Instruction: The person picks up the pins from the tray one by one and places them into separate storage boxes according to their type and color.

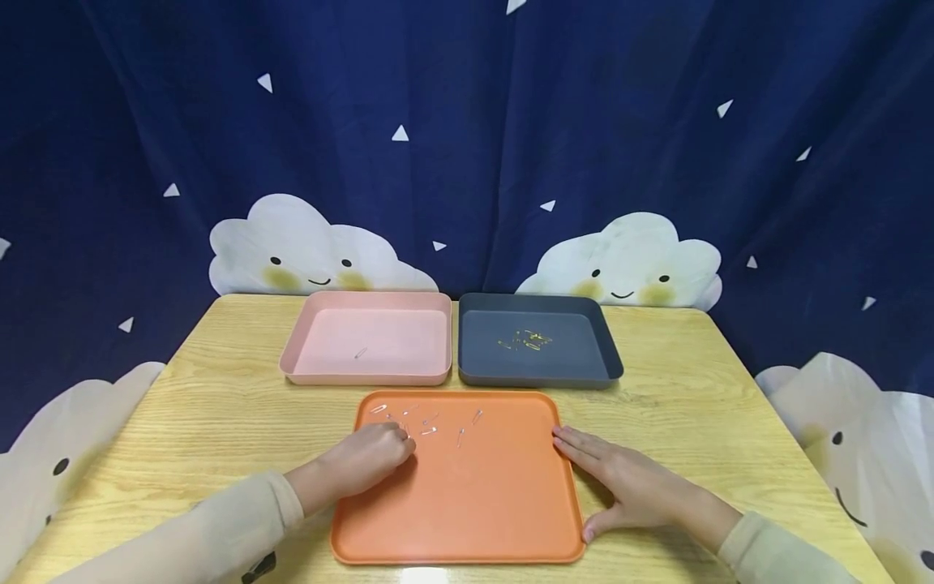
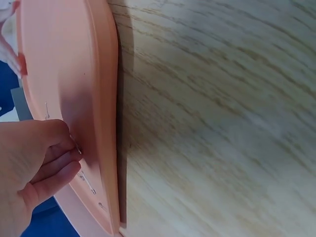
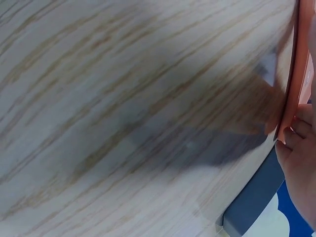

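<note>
Low over the left part of an orange tray (image 1: pixel 474 511), my left hand (image 1: pixel 370 457) has its fingers curled. Seen from the left wrist, the thumb and fingers pinch a silver safety pin (image 2: pixel 76 144), its far end hidden by the fingers. Several other silver safety pins (image 1: pixel 429 431) lie scattered near the tray's back left, just beyond the hand. My right hand (image 1: pixel 629 477) rests against the tray's right rim with fingers extended; its fingertips touch the edge in the right wrist view too.
Behind the orange tray stand two shallow trays side by side. The pink tray (image 1: pixel 365 379) holds one silver safety pin (image 1: pixel 361 354); the dark grey tray (image 1: pixel 540 381) holds several gold safety pins (image 1: pixel 535 337). All stand on a wooden table (image 1: pixel 679 389) before a blue curtain (image 1: pixel 467 162).
</note>
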The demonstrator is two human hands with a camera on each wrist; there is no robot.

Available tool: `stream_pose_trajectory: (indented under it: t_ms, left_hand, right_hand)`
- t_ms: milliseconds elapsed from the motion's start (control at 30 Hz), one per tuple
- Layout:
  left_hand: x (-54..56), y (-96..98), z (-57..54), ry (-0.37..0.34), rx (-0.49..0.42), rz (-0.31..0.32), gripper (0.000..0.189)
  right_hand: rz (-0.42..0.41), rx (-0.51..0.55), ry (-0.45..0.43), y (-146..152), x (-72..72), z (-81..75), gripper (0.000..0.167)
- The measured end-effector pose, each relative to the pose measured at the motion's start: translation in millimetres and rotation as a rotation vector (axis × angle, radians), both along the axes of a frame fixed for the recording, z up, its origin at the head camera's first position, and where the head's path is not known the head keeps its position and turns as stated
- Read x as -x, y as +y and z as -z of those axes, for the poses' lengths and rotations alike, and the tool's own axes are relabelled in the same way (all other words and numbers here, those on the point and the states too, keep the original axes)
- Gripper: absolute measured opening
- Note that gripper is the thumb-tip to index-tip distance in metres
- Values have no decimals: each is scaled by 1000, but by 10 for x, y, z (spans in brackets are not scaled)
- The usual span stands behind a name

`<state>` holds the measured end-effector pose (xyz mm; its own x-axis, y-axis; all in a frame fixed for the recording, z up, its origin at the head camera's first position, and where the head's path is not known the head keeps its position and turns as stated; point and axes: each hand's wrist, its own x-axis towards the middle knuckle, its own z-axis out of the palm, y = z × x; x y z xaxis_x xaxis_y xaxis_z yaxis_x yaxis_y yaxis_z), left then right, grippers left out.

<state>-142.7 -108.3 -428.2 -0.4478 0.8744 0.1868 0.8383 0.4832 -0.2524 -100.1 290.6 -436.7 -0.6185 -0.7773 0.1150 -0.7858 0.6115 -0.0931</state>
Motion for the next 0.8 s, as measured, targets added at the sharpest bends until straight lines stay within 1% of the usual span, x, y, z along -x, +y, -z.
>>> stream_pose_trajectory:
  t_ms: [67, 100, 167, 267, 400, 567, 700, 800]
  left_hand:
    - [1, 13, 3, -20, -5, -25, 17]
    - [4, 18, 6, -44, -15, -40, 17]
    - [14, 24, 9, -102, -45, -67, 17]
    - [50, 17, 11, -214, -138, -97, 18]
    - [125, -24, 13, -442, -306, -150, 16]
    - [200, -86, 33, -766, -507, -251, 12]
    - [225, -122, 23, -1019, -633, -334, 10]
    - [227, -123, -3, -1193, -705, -423, 9]
  right_hand:
    - [4, -2, -2, 4, 3, 1, 112]
    - [4, -2, -1, 5, 3, 1, 112]
    - [1, -2, 0, 5, 2, 6, 112]
    - [3, -4, 0, 8, 0, 11, 112]
    - [10, -3, -11, 15, 4, 10, 112]
    - [10, -3, -17, 17, 12, 6, 111]
    - [12, -8, -24, 12, 11, 0, 111]
    - [15, -7, -34, 9, 10, -6, 111]
